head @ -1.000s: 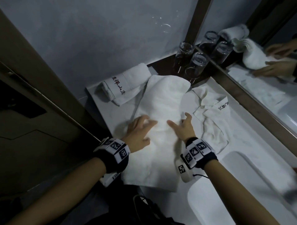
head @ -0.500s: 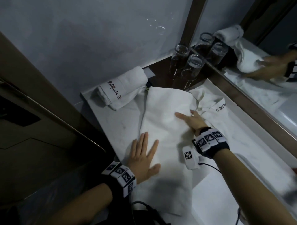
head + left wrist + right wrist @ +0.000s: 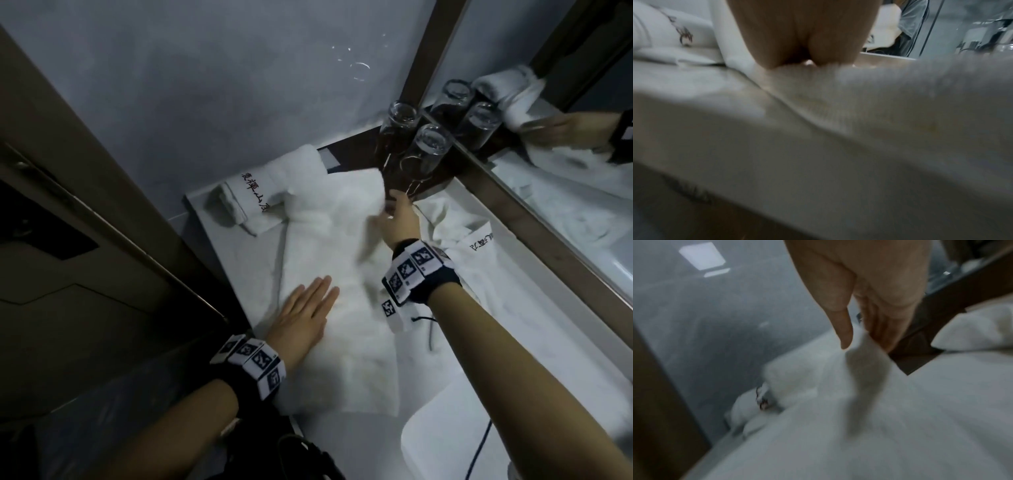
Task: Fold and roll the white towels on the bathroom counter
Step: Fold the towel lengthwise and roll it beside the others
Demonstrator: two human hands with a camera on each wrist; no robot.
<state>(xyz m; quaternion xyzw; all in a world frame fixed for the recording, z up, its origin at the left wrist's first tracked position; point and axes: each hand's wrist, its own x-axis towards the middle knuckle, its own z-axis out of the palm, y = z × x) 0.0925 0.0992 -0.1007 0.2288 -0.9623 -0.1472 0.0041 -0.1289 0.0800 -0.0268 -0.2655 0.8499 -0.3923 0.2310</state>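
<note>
A long white towel (image 3: pixel 329 253), folded lengthwise, lies on the pale counter (image 3: pixel 245 274) from the near edge to the back. My left hand (image 3: pixel 308 308) rests flat on its near half with the fingers straight; in the left wrist view the left hand (image 3: pixel 803 40) presses the towel (image 3: pixel 838 129). My right hand (image 3: pixel 394 214) is at the towel's far right corner. There the right hand (image 3: pixel 861 337) pinches a raised fold of the towel (image 3: pixel 879 418) between thumb and fingers. A rolled towel (image 3: pixel 260 192) with dark embroidery sits at the back left.
A crumpled white towel (image 3: pixel 479 246) lies right of the long one, along the mirror frame (image 3: pixel 534 240). Two upturned glasses (image 3: pixel 428 154) stand in the back corner, just beyond my right hand. A white basin (image 3: pixel 445 445) sits at the near right. A dark door panel (image 3: pixel 85 274) borders the left.
My right hand slid from the towel's right edge to its far corner and pinched it up. My left hand stayed flat on the near half.
</note>
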